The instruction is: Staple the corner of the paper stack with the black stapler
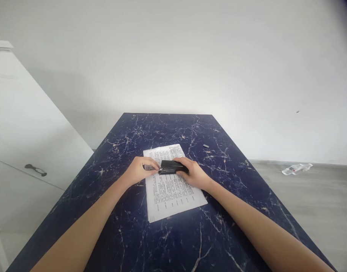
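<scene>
Gently now, with the right hand (194, 173) closed around the back end of the black stapler (170, 166), fingers along the far side and thumb on the near side. Find it lying crosswise over the middle of the printed sheets (173, 194), on the dark blue counter (159, 126); cannot tell whether resting on them or lifted just clear. With the left hand (141, 169), reaching in to the front end, thumb and fingertips drawn close together there; cannot tell whether pinching the metal tip, something tiny, or merely touching. To manage such fiddly work well, hold the back end firmly and move only the left fingertips. Best to avoid squeezing the top down with fingertips so near the front, for fear of a nip or a jab. Use light, straight pressure rather than twisting, and lean no weight on the sheets, likely to slide or crease on so smooth-looking a surface. Worth minding, too, the small dark block (205, 146) beyond the right hand, well apart from the stapler; too small to identify for certain.
</scene>
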`<state>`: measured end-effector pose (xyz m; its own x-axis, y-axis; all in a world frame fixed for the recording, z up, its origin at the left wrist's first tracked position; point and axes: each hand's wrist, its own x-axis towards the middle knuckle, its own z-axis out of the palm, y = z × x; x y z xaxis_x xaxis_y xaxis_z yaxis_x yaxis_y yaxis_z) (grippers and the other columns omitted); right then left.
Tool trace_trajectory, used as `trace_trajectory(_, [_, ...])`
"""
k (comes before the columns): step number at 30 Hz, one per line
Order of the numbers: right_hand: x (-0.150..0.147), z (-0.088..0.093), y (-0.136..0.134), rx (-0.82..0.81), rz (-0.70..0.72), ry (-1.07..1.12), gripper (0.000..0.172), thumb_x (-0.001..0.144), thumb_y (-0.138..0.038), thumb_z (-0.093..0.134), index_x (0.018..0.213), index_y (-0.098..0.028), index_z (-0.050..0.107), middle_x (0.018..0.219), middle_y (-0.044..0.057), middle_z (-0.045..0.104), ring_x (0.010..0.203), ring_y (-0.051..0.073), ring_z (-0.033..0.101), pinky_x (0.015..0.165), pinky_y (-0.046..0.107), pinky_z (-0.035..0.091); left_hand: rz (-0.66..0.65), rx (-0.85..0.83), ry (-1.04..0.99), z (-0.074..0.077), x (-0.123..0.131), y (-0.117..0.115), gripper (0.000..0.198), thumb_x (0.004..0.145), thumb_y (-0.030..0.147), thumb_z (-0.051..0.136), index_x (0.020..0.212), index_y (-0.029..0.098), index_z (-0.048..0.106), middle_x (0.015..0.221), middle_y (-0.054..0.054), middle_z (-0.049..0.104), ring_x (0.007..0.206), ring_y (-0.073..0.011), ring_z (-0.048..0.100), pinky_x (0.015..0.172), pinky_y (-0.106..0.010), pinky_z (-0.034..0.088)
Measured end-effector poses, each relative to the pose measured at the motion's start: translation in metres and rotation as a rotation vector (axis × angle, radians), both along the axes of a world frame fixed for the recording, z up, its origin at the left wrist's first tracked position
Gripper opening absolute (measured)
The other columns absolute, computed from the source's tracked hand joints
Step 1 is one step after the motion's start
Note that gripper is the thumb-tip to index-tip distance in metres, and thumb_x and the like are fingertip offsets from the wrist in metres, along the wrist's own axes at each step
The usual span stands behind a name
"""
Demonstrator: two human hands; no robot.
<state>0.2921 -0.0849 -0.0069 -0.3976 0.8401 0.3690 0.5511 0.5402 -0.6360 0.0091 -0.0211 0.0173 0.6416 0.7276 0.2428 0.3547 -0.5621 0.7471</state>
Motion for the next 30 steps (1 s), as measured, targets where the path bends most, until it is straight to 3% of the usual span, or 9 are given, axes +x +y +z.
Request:
trace_trajectory(22, [-0.0006, 0.0026, -0.0006, -0.001, 0.003, 0.001, 0.044, 0.094, -0.016, 0.061, 0.136, -0.026, 0.054, 0.125, 0.009, 0.066, 0.114, 0.026, 0.063, 0.099, 0.046, 0.051, 0.010, -0.005, 0.066, 0.0026, -0.0006, 0.0008, 0.013, 0.080, 0.019, 0.070, 0.084, 0.026, 0.080, 0.103, -0.005, 0.077, 0.091, -0.0218, 0.071, 0.087, -0.040, 0.055])
trace_trajectory(30, [-0.0026, -0.0012, -0.0012, 0.010, -0.034, 0.010, 0.044, 0.091, -0.014, 0.063, 0.134, -0.025, 0.055, 0.123, 0.009, 0.066, 0.111, 0.026, 0.063, 0.098, 0.045, 0.051, -0.001, 0.007, 0.048, 0.0021, -0.0022, 0.0015, 0.010, 0.081, 0.022, 0.072, 0.084, 0.027, 0.081, 0.101, -0.004, 0.077, 0.091, -0.0213, 0.071, 0.089, -0.040, 0.055])
